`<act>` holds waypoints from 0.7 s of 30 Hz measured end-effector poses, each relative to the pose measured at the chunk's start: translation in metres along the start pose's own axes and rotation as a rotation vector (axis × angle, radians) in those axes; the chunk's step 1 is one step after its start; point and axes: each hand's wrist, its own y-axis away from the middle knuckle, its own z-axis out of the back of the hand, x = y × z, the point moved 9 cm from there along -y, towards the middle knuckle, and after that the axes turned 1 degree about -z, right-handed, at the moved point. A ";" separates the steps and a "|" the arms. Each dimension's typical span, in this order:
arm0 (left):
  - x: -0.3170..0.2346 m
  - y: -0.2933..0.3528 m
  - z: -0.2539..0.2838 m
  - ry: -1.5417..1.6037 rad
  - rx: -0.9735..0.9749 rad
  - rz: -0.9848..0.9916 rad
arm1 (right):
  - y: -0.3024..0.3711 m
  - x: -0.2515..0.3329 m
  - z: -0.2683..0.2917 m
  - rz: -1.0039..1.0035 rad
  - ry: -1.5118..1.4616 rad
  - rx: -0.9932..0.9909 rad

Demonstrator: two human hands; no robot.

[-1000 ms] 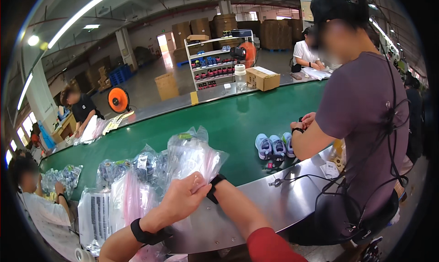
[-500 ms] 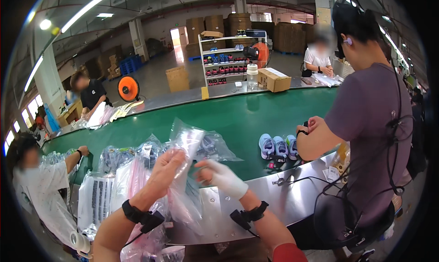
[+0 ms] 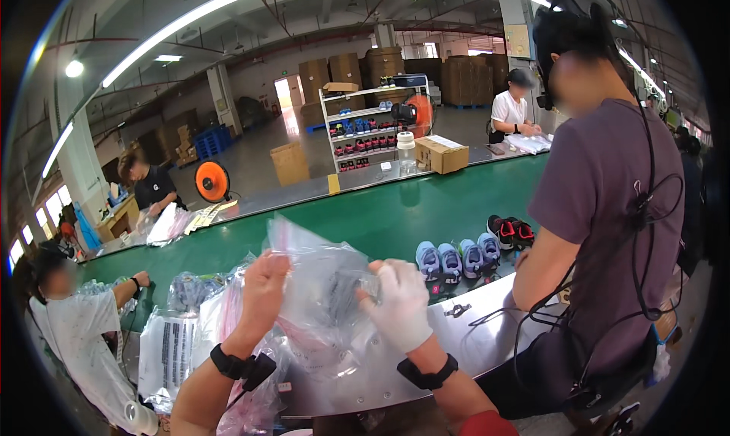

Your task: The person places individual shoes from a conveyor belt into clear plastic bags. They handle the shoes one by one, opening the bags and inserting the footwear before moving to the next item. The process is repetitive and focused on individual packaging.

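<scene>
Far to the left of my left hand [image 3: 262,288], a seated person in a white shirt [image 3: 65,337] leans toward the green conveyor belt [image 3: 380,215], one arm stretched out over it. Between that person and my left hand lie a flat bag with a printed label [image 3: 169,348] and a heap of clear bags with pink-edged tops [image 3: 220,314], resting on the steel bench [image 3: 487,337] at the belt's near edge.

My left hand is bare, with a black strap on the wrist. Its fingers are closed around the left edge of a clear plastic bag [image 3: 323,284], which I hold up in front of me above the bench. Something dark shows through the bag, but I cannot tell what it is.

My right hand [image 3: 401,303], in a white glove with a black wrist strap, grips the right edge of the same bag, so the bag is stretched between both hands.

Just right of my right hand, on the belt, stands a row of small light blue shoes [image 3: 456,257], and beyond them a black and red pair [image 3: 511,231]. Further right a person in a purple shirt [image 3: 608,208] stands against the bench, cables hanging over the shirt.

Beyond my hands, across the belt, are an orange fan [image 3: 211,181], a cardboard box [image 3: 441,153] and a shelf rack of shoes [image 3: 365,128].
</scene>
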 end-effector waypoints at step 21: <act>0.019 -0.011 -0.032 -0.419 0.190 0.061 | 0.036 0.001 -0.128 0.078 -0.308 0.700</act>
